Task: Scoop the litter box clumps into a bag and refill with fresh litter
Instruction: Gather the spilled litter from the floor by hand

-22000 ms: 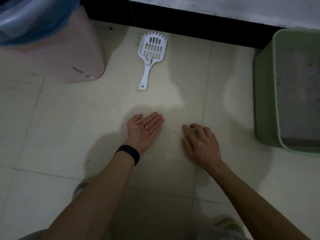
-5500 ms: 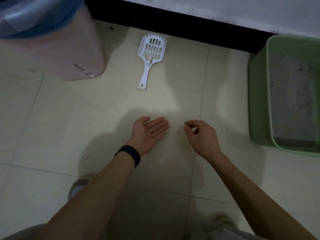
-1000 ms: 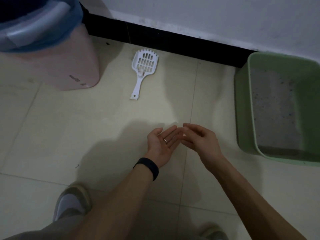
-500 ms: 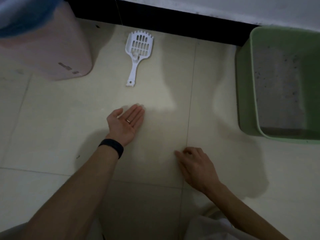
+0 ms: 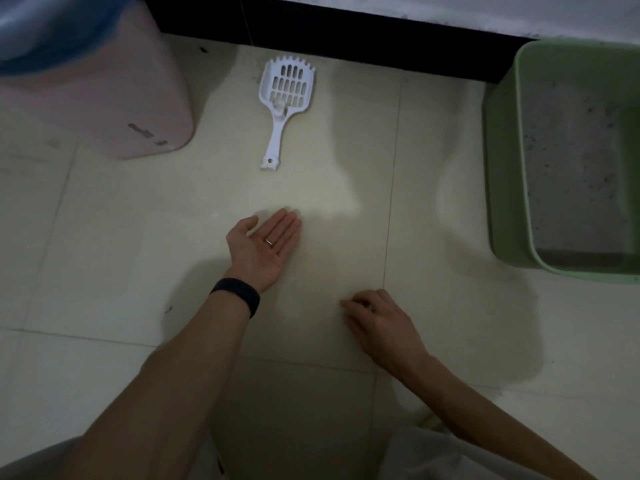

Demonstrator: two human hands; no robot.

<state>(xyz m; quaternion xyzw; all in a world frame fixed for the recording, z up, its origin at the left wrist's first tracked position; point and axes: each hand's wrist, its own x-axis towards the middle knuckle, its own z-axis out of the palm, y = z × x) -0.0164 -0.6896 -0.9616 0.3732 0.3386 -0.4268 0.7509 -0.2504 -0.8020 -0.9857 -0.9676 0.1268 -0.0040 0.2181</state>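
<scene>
A white slotted litter scoop (image 5: 284, 102) lies on the floor tiles near the wall, handle toward me, with a small clump in it. The green litter box (image 5: 502, 174) stands at the right, grey litter inside. My left hand (image 5: 265, 245) lies palm up and flat just above the floor, below the scoop's handle, holding nothing I can make out. Nearer to me, my right hand (image 5: 379, 323) is palm down with its fingertips curled onto the tile; whether it pinches a grain is too small to tell.
A pink bin (image 5: 114, 98) lined with a blue bag (image 5: 52, 32) stands at the far left. A dark skirting board (image 5: 363, 36) runs along the wall behind. My knees show at the bottom edge.
A second ago both hands met in the middle, fingertips together. Since then my left hand moved left and stayed palm up, and my right hand dropped back down to the tile nearer me.
</scene>
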